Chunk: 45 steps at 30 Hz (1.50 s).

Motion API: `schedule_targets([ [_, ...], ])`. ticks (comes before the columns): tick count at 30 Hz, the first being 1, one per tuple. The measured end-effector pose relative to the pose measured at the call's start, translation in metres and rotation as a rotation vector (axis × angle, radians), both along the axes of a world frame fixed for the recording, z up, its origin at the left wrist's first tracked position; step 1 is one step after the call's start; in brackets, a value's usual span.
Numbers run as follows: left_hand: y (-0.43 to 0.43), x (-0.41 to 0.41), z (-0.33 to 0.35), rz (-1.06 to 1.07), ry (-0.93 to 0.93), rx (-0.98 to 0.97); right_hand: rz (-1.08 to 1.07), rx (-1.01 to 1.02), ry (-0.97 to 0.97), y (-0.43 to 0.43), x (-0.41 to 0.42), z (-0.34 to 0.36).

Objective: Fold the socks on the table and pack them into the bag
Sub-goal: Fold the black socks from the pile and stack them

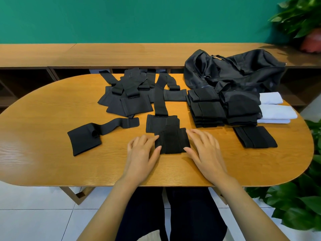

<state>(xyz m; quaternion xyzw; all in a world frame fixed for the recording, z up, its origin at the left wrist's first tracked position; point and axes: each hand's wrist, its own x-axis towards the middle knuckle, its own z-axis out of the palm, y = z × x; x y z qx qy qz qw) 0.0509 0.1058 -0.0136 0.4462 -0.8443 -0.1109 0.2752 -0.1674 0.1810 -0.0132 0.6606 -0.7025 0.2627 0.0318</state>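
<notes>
Neatness is why my open, flat left hand (142, 150) and right hand (205, 148) touch both sides of the folded black fabric sock (172, 141), squaring it.

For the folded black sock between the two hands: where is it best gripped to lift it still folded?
Probably grip the folded sock by its left and right edges, from the sides: it lies flat and layered, with the left hand and right hand touching those edges.
</notes>
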Motion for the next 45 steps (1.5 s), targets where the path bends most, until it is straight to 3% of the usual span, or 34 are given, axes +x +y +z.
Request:
schedule_targets([
  [9,-0.046,-0.010,0.010,-0.069,-0.236,0.223,0.115,0.328,0.184,-0.038,0.029,0.014],
  [16,-0.055,0.001,0.006,0.071,-0.320,0.184,0.099,0.325,0.136,-0.018,0.020,0.005],
  [24,-0.053,-0.010,0.010,0.068,-0.219,0.116,0.166,0.263,-0.057,0.009,0.005,0.004],
  [27,-0.042,-0.024,0.014,-0.191,-0.080,0.127,0.059,0.202,-0.117,0.008,-0.001,0.000],
  [30,-0.033,-0.033,0.010,-0.389,-0.075,0.214,-0.011,0.204,-0.160,0.007,-0.002,-0.001],
  [37,-0.031,-0.028,0.001,-0.336,-0.091,0.223,-0.012,0.166,-0.153,0.008,-0.002,-0.004],
  [41,-0.020,-0.022,0.007,-0.314,0.002,0.157,0.000,0.145,-0.168,0.008,-0.002,-0.004],
  [45,0.004,-0.010,0.006,-0.414,0.029,0.138,0.023,0.053,-0.193,0.011,-0.004,-0.006],
])
